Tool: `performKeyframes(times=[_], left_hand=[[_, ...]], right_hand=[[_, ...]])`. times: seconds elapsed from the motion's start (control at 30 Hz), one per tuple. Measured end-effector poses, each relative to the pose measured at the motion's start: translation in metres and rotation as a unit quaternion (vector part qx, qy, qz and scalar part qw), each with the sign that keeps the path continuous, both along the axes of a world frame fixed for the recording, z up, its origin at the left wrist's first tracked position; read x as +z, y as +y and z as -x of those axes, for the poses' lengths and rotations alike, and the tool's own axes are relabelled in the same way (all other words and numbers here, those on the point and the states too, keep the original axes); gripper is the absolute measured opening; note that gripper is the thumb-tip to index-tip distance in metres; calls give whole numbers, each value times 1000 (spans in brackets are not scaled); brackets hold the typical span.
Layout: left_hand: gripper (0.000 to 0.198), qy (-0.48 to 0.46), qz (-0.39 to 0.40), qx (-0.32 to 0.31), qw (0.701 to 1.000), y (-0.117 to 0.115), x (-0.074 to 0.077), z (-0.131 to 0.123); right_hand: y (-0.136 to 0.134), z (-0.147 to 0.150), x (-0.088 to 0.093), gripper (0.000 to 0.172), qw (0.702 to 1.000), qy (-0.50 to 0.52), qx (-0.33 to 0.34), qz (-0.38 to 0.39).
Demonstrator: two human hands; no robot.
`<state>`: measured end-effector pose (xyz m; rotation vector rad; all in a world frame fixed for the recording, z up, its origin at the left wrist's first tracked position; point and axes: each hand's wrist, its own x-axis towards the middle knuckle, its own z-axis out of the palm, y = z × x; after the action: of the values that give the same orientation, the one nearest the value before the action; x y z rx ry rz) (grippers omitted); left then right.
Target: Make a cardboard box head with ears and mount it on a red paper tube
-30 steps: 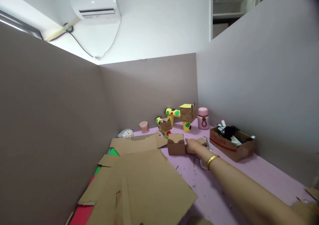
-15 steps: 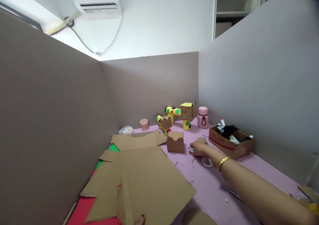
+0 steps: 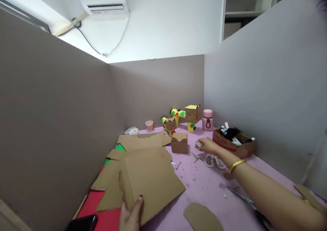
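My right hand (image 3: 208,146) reaches far across the pink table (image 3: 204,186), fingers pinched on a small white object I cannot make out, just right of a small brown cardboard box (image 3: 179,143). White-handled scissors (image 3: 214,160) lie under that wrist, which wears a gold bangle. My left hand (image 3: 130,214) rests at the bottom edge, fingers lying on the near edge of a large flat cardboard sheet (image 3: 150,180). Only part of this hand shows.
Grey partition walls enclose the table on three sides. At the back stand yellow paper-roll animals (image 3: 184,117), a pink flask (image 3: 207,120) and a small cup (image 3: 149,125). A cardboard tray of markers (image 3: 233,140) sits right. A dark phone (image 3: 81,222), red and green sheets and cardboard scraps lie near.
My right hand drew back from the small box and picked up a small white piece. My left hand came into view on the large cardboard sheet, which has shifted.
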<state>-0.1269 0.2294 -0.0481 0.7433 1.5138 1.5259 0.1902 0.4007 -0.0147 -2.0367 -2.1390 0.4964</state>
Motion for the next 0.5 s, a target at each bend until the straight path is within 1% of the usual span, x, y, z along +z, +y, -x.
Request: performKeyframes(times=[0.07,0.17,0.23,0.3,0.37,0.5], left_hand=[[57,-2,-15,6,1000,4,1,1],[61,-11,-34,18,999,10,1,4],[64,-20,-44,26,999,11,1,7],[65,-21,-51,39,998,12,1,10],[63,-16,-65,50,997,13,1,13],[65,24,-67,59,996,14,2,17]], right_hand=[[-2,2,-1,29,1000,-6,-5,14],[-4,18,-10,29,999,-16,-13,26],[-4,32,-16,29,999,-20,-15,21],[-3,39,-17,29,1000,-20,-16,9],[0,37,-13,29,1000,-17,-16,-3],[0,10,2,30,1000,-12,0,3]])
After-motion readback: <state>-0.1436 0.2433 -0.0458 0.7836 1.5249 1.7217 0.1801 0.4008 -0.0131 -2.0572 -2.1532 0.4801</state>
